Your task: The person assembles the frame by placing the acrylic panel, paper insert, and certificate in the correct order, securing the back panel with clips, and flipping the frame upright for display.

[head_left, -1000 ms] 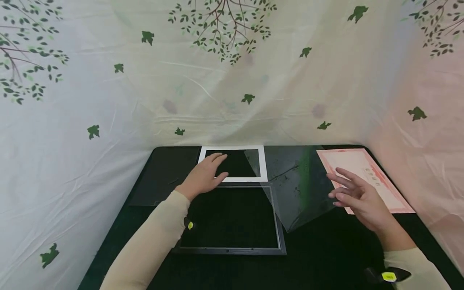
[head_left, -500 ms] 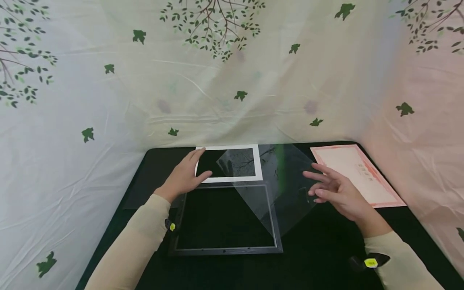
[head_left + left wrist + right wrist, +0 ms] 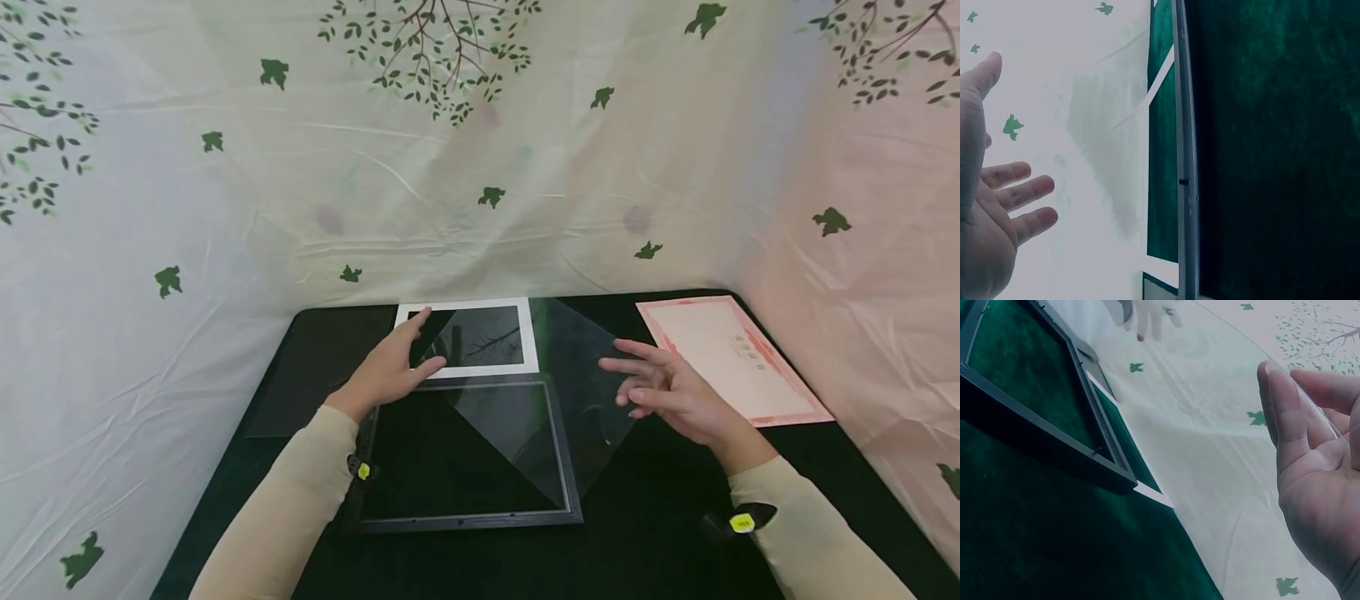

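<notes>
A clear rectangular sheet (image 3: 588, 392) hangs tilted over the work area, its edge pinched between the thumb and fingers of my right hand (image 3: 671, 392). In the right wrist view, the sheet's edge (image 3: 1317, 411) runs between them. My left hand (image 3: 384, 372) holds nothing, fingers extended and thumb spread, above the left side of a white mat border (image 3: 530, 350). In front of the mat lies a dark picture frame (image 3: 573, 483) with an open middle. The clear sheet overlaps the mat and the frame's right half in the head view.
A dark flat board (image 3: 315, 367) lies at the left of the table. At the back right is a certificate (image 3: 712, 342) with a pink border. Patterned cloth (image 3: 450, 217) rises behind the dark green tabletop (image 3: 622, 550).
My right hand has carried the clear sheet leftward, over the mat and frame. My left hand has shifted left and back slightly, staying above the mat's left side.
</notes>
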Demonstrator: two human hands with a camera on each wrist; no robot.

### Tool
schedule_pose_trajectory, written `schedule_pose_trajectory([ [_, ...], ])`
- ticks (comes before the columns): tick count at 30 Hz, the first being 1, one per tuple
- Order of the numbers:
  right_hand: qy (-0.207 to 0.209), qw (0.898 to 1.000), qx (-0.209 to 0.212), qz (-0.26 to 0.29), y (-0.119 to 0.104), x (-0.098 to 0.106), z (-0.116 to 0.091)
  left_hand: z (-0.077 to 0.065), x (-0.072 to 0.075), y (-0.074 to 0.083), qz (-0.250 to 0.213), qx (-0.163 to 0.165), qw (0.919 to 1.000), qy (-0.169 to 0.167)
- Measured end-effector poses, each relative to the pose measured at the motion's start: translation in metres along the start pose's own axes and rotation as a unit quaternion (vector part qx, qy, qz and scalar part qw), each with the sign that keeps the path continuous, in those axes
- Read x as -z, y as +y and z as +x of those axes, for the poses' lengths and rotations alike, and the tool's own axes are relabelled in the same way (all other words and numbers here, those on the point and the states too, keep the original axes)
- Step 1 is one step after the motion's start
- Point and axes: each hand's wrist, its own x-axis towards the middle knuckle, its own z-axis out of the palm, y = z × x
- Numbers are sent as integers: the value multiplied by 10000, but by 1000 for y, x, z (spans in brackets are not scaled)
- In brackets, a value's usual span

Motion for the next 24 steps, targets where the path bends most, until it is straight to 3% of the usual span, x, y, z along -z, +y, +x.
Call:
schedule_pose_trajectory([
  [9, -211, 9995, -136, 178, 6, -9, 10, 3, -12, -7, -639, -46, 9979, 120],
  [16, -297, 9988, -294, 262, 16, -11, 18, 2, -23, -13, -993, -320, 9941, 305],
  [24, 365, 9972, -647, -97, 24, -9, 29, -2, -25, -23, -1226, -234, 9905, 570],
])
